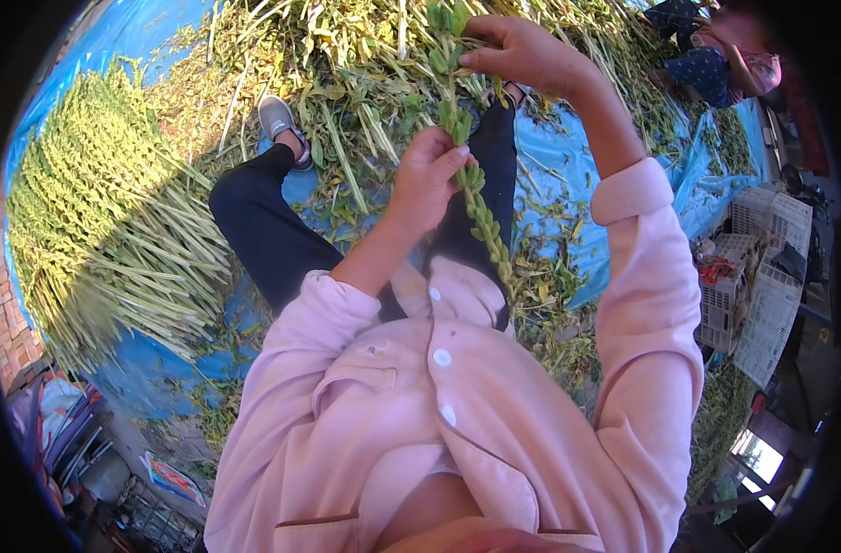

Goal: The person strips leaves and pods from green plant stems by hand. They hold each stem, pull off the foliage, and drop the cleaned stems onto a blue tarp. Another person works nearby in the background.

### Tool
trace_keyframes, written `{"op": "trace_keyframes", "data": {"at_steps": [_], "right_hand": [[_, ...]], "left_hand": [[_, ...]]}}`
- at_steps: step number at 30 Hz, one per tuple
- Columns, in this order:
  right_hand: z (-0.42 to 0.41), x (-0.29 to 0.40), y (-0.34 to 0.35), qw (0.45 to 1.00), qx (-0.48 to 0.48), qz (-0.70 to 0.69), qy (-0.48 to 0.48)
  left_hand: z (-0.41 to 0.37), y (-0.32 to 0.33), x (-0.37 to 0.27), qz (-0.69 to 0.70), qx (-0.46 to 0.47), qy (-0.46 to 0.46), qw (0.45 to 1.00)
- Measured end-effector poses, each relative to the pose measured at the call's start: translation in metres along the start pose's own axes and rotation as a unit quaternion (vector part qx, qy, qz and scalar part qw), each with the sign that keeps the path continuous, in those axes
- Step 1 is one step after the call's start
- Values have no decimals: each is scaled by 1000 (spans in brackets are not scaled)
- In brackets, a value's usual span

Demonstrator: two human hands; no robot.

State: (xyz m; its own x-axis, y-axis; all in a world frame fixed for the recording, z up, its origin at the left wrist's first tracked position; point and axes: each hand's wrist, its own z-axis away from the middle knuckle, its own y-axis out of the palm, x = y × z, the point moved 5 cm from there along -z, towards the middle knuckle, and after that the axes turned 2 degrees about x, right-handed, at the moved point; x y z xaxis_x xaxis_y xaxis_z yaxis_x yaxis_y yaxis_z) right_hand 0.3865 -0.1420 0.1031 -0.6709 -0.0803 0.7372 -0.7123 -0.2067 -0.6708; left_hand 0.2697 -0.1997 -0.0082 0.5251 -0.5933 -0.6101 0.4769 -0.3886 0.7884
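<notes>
My left hand is closed around a long green stalk set with plump pods, which look like sesame capsules. Below that hand the stalk slants down past my dark trousers. Farther up, my right hand is at the stalk's leafy upper part, thumb and fingers close to the leaves and pods; whether they pinch anything is hard to tell. A large pile of cut podded stalks lies at the left, its stems towards me. Loose leaves and stems cover the ground around my feet.
Blue plastic sheeting lies under the plants. White plastic crates stand at the right. Another person sits at the upper right, apart from my hands. At the lower left are a wire basket and assorted bags. Brick paving borders the sheet.
</notes>
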Motion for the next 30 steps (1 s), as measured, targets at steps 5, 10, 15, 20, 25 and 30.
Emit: {"op": "trace_keyframes", "data": {"at_steps": [5,10,15,20,25,30], "right_hand": [[20,20,13,992,-90,75,40],[27,9,11,943,-183,274,-55],[23,-5,-38,909,-198,342,-136],[54,23,-113,901,-318,290,-55],[45,7,-101,952,-291,-93,18],[24,9,-68,968,-175,-167,73]], "left_hand": [[1,-11,-2,36,-5,0,999],[3,-11,-2,22,0,-9,1000],[4,-4,-3,-20,19,-28,999],[14,0,-1,7,37,-33,999],[15,-7,-2,-27,25,-26,999],[19,3,-4,-41,13,-31,999]]}}
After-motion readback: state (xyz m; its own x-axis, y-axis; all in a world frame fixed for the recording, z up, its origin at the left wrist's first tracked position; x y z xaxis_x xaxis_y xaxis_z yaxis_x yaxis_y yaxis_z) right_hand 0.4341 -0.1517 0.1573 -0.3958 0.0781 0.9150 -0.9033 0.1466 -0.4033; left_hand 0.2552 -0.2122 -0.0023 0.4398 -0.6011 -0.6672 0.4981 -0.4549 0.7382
